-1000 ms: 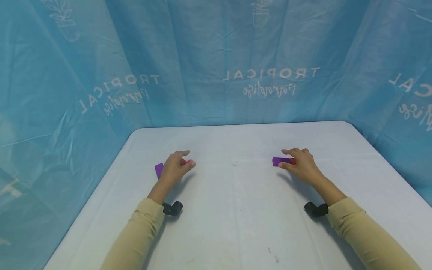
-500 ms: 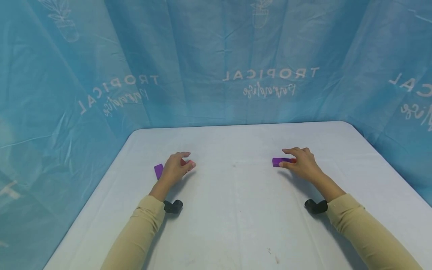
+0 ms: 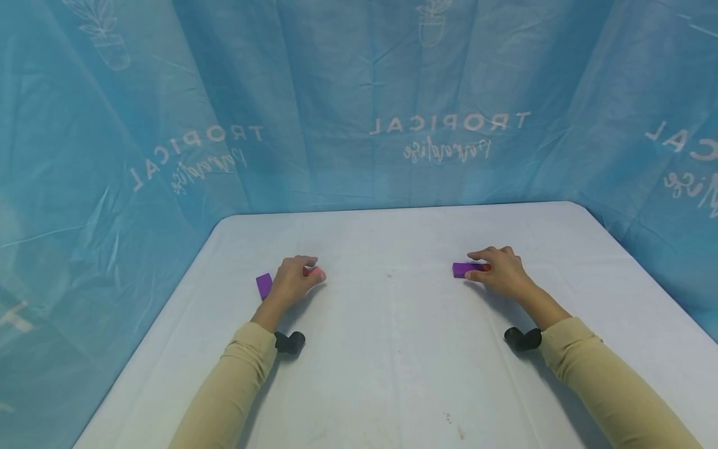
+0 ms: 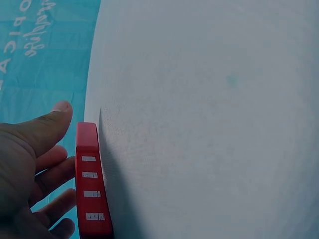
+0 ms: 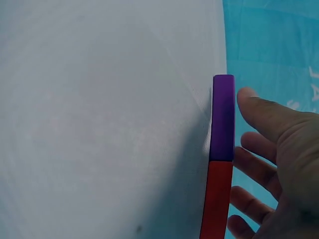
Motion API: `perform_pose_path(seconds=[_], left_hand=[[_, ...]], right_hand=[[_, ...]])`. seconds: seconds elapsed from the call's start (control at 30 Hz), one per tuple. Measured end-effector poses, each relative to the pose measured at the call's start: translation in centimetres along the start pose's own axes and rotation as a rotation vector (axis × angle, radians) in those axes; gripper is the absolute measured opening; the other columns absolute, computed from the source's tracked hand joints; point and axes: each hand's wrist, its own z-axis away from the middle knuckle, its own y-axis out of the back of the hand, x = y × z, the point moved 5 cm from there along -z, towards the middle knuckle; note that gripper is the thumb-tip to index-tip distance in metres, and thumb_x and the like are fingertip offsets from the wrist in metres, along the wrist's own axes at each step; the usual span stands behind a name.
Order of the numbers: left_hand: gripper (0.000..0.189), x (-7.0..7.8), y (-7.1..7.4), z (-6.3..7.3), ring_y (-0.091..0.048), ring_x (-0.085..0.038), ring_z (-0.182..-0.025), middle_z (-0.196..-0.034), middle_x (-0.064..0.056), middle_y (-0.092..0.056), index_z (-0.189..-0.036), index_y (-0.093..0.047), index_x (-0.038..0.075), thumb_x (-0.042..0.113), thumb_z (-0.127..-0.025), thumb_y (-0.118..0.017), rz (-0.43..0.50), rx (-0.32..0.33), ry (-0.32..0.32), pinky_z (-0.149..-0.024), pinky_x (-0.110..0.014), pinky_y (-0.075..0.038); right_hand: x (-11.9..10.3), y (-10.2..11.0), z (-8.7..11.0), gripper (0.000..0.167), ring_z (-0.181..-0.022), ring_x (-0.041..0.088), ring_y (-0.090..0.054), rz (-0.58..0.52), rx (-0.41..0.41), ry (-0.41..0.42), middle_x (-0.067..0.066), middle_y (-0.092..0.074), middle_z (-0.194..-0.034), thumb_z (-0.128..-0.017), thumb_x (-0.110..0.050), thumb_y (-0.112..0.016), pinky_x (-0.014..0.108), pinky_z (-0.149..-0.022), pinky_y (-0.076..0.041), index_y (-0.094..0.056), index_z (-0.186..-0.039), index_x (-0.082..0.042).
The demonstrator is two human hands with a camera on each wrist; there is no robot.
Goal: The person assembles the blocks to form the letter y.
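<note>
My left hand (image 3: pixel 291 280) hovers around a red block (image 4: pixel 89 184) with several small white marks and a pinkish end; its thumb stands apart from the block in the left wrist view. A purple block (image 3: pixel 265 285) shows on the other side of that hand, and whether it joins the red one is hidden. My right hand (image 3: pixel 501 272) is spread around a purple block (image 5: pixel 223 117) that lies end to end with an orange-red block (image 5: pixel 217 199). There, a narrow gap separates thumb and purple block; whether the other fingertips touch is unclear.
A white cloth-covered table (image 3: pixel 387 349) lies under both hands. Blue printed curtains (image 3: pixel 336 112) hang behind it and at the sides. Black wrist cameras (image 3: pixel 290 342) jut inward from both sleeves.
Thumb and fingers of both hands have drawn slightly closer together around the blocks. The blocks have stayed about where they were.
</note>
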Motion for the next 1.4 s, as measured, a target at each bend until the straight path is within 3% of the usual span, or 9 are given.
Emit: perform_pose_path(seconds=[0.27,0.83,1.4], left_hand=[[0.048,-0.1,-0.1,0.1,-0.050,-0.028,-0.106,-0.109,-0.014,-0.062,-0.127,-0.056,0.005,0.028,-0.086,-0.067,-0.066,-0.008,0.032,-0.089,-0.042,-0.045],[0.047,-0.4,-0.2,0.3,-0.049,-0.029,-0.111,-0.112,-0.013,-0.060,-0.126,-0.058,0.006,0.026,-0.085,-0.068,-0.108,-0.012,0.060,-0.094,-0.043,-0.045],[0.041,-0.1,-0.1,0.4,-0.049,-0.028,-0.107,-0.108,-0.013,-0.061,-0.123,-0.060,0.004,0.021,-0.086,-0.067,-0.104,-0.020,0.038,-0.090,-0.042,-0.044]], right_hand=[[0.1,-0.1,0.0,0.052,-0.118,0.042,-0.037,0.018,-0.005,0.012,0.021,-0.055,-0.130,-0.083,-0.032,-0.070,0.057,-0.095,-0.026,-0.057,-0.128,-0.008],[0.8,-0.1,0.1,0.047,-0.115,0.041,-0.038,0.034,0.005,0.031,0.021,-0.059,-0.122,-0.083,-0.027,-0.070,0.057,-0.092,-0.026,-0.061,-0.124,-0.007],[0.9,-0.2,0.0,0.040,-0.114,0.039,-0.038,-0.002,0.020,0.049,0.020,-0.060,-0.120,-0.085,-0.024,-0.068,0.056,-0.094,-0.023,-0.063,-0.120,-0.006]])
